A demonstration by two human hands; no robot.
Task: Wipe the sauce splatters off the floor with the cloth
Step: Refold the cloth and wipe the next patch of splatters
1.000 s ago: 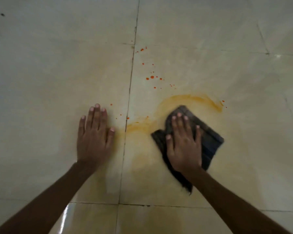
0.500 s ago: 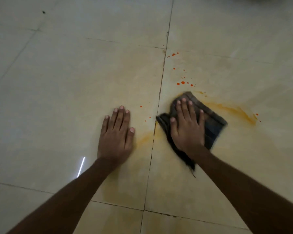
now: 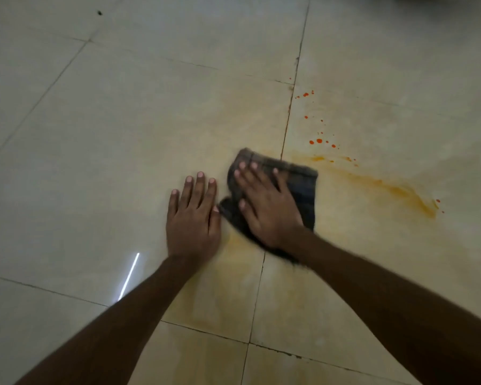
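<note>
Left hand [image 3: 193,215] lies flat on the floor [image 3: 95,162], fingers straight, grip apart, holding nothing. Just right of it, the dark cloth [image 3: 303,184] lies across the tile joint [image 3: 288,120], pressed down by the right hand [image 3: 267,207], fingers straight, grip apart. To the right, an orange smear [image 3: 395,190] is unwiped. Farther off, red drops [image 3: 318,140] are untouched. A yellow film [image 3: 303,295] tints the near tiles. Judged roughly half done.
</note>
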